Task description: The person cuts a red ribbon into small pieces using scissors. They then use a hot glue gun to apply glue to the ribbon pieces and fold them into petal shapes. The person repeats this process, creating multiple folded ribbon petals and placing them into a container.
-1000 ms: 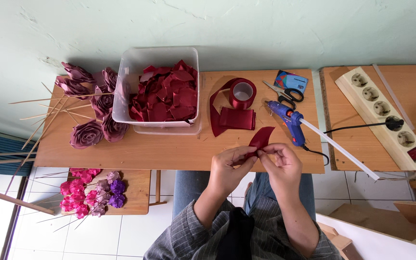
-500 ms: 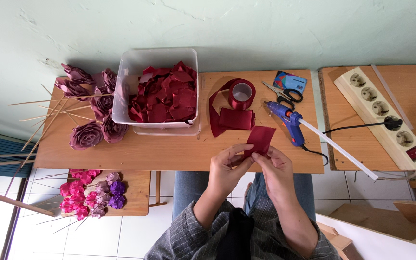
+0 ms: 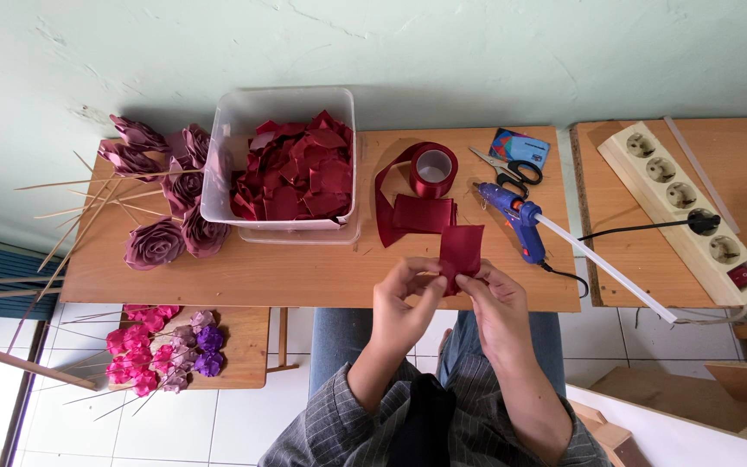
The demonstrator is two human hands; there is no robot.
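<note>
Both hands hold one dark red ribbon piece (image 3: 462,249) above the near edge of the wooden table (image 3: 304,268). My left hand (image 3: 404,298) pinches its lower left corner. My right hand (image 3: 494,303) grips the lower right edge. The piece stands flat and roughly square, facing up. Just behind it lies a dark red ribbon roll (image 3: 432,170) with a loose tail (image 3: 421,214). A blue glue gun (image 3: 516,220) with a white glue stick lies to the right of the piece.
A clear plastic tub (image 3: 283,104) holds several cut red ribbon pieces. Purple ribbon roses on sticks (image 3: 166,195) lie at the left. Scissors (image 3: 507,166) and a blue card sit at the back. A power strip (image 3: 693,212) rests on the right table. Pink and purple flowers (image 3: 157,350) lie on a low shelf.
The ribbon piece was folded into a narrow tilted shape; it is now opened out flat and square between both hands. The hands stayed over the table's near edge.
</note>
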